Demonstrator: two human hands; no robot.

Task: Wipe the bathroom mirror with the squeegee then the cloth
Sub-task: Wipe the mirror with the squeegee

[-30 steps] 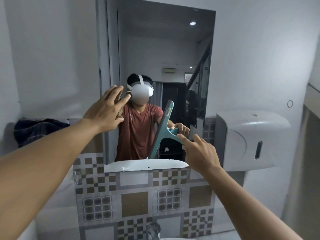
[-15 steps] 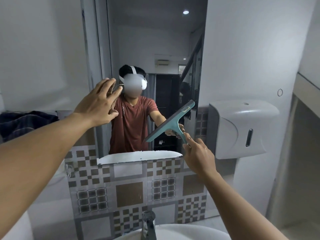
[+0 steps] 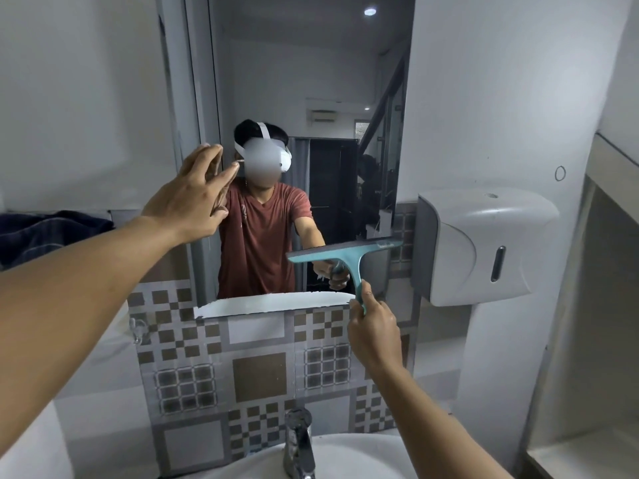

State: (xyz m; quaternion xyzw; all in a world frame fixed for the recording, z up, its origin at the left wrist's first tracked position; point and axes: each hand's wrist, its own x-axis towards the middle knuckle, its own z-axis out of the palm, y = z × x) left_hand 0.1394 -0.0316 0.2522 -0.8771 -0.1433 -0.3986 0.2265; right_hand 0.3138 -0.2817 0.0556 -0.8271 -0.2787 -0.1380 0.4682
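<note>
The tall mirror [image 3: 297, 81] hangs on the wall above a patterned tile band. My right hand [image 3: 373, 326] grips the handle of a teal squeegee [image 3: 345, 254], whose blade lies nearly level against the mirror's lower right part. My left hand [image 3: 193, 198] is raised with fingers spread, its fingertips at the mirror's left edge, holding nothing. A dark cloth [image 3: 41, 233] lies bunched on the ledge at far left, away from both hands.
A white paper dispenser [image 3: 484, 247] is mounted on the wall just right of the squeegee blade. A chrome tap [image 3: 299, 440] and white basin [image 3: 345, 458] sit below. A small hook [image 3: 138, 331] sticks out of the tiles at left.
The squeegee has swung from nearly upright to nearly level and moved down and right on the mirror. My left hand stays at the mirror's left edge. The view has tilted down, showing the tap.
</note>
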